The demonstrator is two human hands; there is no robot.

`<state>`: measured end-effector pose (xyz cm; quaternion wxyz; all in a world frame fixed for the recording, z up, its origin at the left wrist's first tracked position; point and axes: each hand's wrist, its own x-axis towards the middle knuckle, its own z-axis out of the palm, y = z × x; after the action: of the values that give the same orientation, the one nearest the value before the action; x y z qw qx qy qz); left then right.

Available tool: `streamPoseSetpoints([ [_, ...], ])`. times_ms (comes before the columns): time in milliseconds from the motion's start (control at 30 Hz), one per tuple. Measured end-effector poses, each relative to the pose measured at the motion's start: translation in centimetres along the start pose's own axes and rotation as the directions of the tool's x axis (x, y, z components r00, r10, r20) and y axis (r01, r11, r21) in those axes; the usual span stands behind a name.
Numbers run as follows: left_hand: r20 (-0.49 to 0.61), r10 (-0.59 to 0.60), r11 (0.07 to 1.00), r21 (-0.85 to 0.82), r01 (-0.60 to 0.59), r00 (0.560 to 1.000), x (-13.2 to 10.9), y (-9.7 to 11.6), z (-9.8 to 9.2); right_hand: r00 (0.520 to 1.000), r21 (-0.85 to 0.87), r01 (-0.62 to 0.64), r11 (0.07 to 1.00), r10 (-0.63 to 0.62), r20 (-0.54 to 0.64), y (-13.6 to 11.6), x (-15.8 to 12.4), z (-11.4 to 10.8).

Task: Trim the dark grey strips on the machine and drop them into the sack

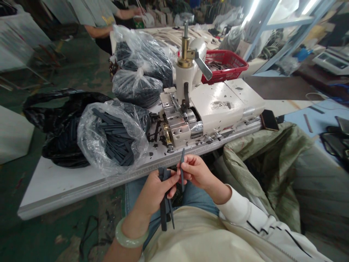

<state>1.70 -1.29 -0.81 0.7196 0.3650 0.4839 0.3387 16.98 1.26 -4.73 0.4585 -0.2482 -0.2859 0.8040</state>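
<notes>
Several dark grey strips [164,209] are gripped in my left hand [155,191], hanging down over my lap. Between the thumb and fingers of my right hand [197,171] is a single dark strip [182,171], held nearly upright. The two hands almost meet just in front of the table's edge. Beyond them stands a white machine [218,105] with a metal feed head and a brass post, dark scraps scattered at its foot. To its left, an open clear plastic bag [87,134] is full of similar dark strips.
A black plastic bag [68,98] lies at the left, with tied clear bags [137,87] behind. A red basket [226,60] stands behind the machine. A phone [269,120] rests at its right end, near a green sack [283,153]. Another person [98,18] stands across the table.
</notes>
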Motion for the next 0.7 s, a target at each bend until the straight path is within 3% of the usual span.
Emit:
streamPoseSetpoints([
  [233,0.035,0.022,0.999,0.048,-0.024,0.999,-0.1,0.1,-0.2,0.987,-0.181,-0.082,0.980,0.055,-0.152,-0.9,0.0,0.6],
  [500,-0.028,0.003,1.000,0.015,-0.003,1.000,-0.1,-0.1,0.1,0.986,-0.189,-0.083,0.978,0.054,-0.155,-0.8,0.0,0.9],
  [700,-0.032,0.005,0.999,0.053,-0.003,0.999,0.2,0.1,-0.2,0.988,-0.278,0.013,0.960,-0.055,-0.144,-1.3,0.5,1.0],
])
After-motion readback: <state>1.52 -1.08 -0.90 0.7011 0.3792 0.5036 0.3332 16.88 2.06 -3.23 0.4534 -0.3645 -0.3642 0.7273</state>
